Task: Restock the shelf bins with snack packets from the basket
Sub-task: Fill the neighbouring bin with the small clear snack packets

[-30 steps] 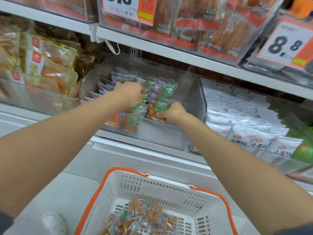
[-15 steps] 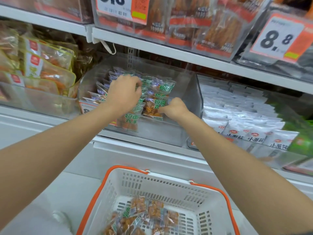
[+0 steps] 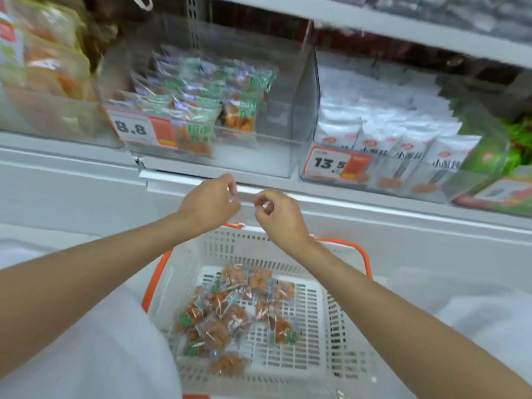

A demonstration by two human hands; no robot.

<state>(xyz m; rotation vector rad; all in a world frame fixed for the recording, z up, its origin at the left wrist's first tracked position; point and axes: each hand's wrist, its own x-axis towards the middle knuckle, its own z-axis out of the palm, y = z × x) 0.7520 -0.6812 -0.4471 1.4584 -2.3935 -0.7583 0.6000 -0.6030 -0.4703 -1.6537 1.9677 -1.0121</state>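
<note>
Snack packets [image 3: 221, 303] lie loose on the floor of the basket [image 3: 230, 243], lower centre of the frame, directly below both hands
The left hand [image 3: 211, 203] and right hand [image 3: 280, 217] hover over the basket's far rim, fingers loosely curled, nothing visible in them. Packets lie flat at mixed angles with no shared long axis; the thicker heap sits lower left, likely nearer the left hand. Small pillows of crinkly clear film, green labels; basket white slotted plastic, bin [image 3: 305, 96] at upper centre clear and rigid
</note>
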